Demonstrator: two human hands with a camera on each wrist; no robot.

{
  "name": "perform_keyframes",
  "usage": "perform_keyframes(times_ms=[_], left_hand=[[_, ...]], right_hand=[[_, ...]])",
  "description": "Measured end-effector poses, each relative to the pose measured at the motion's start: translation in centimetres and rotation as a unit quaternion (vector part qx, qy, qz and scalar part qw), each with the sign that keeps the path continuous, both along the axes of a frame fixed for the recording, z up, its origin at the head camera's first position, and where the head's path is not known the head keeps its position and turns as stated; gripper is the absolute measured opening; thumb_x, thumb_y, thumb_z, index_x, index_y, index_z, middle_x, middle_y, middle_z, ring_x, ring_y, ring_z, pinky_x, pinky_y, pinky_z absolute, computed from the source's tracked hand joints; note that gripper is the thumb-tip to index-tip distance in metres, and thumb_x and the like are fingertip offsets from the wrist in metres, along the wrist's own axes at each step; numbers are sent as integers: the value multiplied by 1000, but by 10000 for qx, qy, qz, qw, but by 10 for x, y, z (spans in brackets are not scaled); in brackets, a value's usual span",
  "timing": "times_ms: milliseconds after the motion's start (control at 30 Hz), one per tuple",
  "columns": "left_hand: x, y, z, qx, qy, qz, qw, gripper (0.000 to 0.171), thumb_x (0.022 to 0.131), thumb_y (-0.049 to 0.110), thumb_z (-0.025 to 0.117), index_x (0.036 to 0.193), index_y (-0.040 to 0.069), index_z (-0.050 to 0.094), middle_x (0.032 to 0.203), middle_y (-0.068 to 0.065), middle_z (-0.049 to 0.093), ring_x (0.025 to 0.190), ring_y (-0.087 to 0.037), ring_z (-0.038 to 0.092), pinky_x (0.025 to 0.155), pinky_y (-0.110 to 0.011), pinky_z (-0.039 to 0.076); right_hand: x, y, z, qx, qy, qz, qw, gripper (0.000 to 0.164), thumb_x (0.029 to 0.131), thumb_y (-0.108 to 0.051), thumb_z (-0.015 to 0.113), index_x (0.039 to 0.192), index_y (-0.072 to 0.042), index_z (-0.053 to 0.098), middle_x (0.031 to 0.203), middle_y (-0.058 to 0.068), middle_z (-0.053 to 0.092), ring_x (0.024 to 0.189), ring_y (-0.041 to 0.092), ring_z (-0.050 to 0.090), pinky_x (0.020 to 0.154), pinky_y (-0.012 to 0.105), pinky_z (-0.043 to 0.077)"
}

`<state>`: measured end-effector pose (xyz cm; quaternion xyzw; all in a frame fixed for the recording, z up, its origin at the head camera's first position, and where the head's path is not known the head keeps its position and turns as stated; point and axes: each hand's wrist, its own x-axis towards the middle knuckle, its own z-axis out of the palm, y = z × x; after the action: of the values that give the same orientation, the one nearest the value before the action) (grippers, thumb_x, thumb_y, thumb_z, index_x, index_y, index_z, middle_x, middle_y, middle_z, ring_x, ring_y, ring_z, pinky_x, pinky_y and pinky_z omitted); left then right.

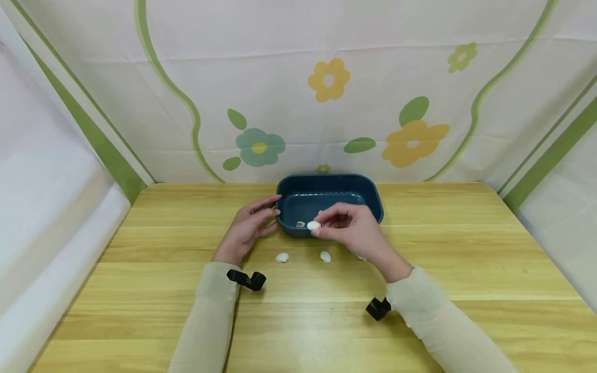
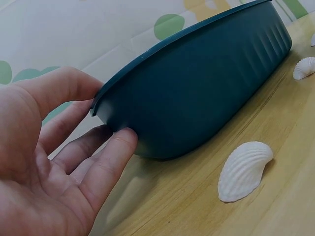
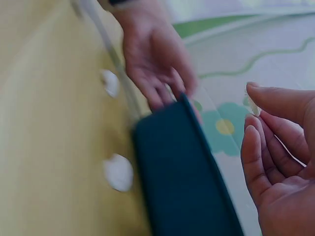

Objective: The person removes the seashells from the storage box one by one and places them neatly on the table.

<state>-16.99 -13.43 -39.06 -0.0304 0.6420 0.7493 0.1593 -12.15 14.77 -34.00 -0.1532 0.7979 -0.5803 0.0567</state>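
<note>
My right hand (image 1: 356, 230) pinches a white ribbed seashell (image 1: 314, 226) between thumb and fingertips, over the near side of a dark teal plastic basin (image 1: 289, 181). In the right wrist view that seashell (image 3: 253, 104) shows edge-on at the fingertips. My left hand (image 1: 246, 228) rests its fingertips against the basin's left end, with relaxed, spread fingers at the rim and outer wall, as the left wrist view shows. Inside the basin lies a small brownish shell (image 1: 300, 224), and others are partly hidden behind my right hand.
On the wooden table (image 1: 163, 290) before the basin lie a white shell (image 1: 282, 257), a second shell (image 1: 325, 257) and a third shell (image 1: 361, 258), mostly hidden under the right wrist. Close behind the basin hangs a flower-print curtain (image 1: 289, 103).
</note>
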Motion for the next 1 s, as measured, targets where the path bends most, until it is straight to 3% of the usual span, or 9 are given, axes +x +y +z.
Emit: perform_keyframes(times_ms=[133,233,400,533,1000], left_hand=[[-1,0,0,-31,-32,36,10000,48,106,12,66,153,18,63,166,3,49,124,-12,63,94,-26,63],[-1,0,0,-47,-38,68,10000,48,105,12,67,152,18,63,166,4,50,123,-11,63,94,-26,63],[-1,1,1,-28,-21,97,9999,47,105,12,68,152,18,64,166,5,50,121,-9,64,92,-26,63],[-1,2,1,-14,21,83,10000,48,105,11,67,152,16,63,166,4,50,119,-8,65,92,-26,63],[-1,2,1,-40,33,67,10000,47,106,11,66,152,16,64,166,4,50,121,-8,65,93,-26,63]], right_hand=[[15,-8,-12,104,28,371,9993,16,88,-17,91,102,-16,84,98,5,77,84,23,70,73,27,59],[22,-15,-21,470,125,624,9969,16,86,-18,92,100,-19,84,91,0,77,80,18,69,70,25,57],[28,-30,-30,1228,162,1044,9868,14,85,-20,93,96,-22,83,83,-10,75,74,10,69,67,25,58],[32,-43,-36,1416,175,1417,9796,12,85,-18,92,92,-18,83,80,-10,74,71,7,67,65,24,57],[36,-68,-44,1754,464,1555,9710,14,82,-13,93,86,-17,81,76,-10,70,67,0,61,64,20,53]])
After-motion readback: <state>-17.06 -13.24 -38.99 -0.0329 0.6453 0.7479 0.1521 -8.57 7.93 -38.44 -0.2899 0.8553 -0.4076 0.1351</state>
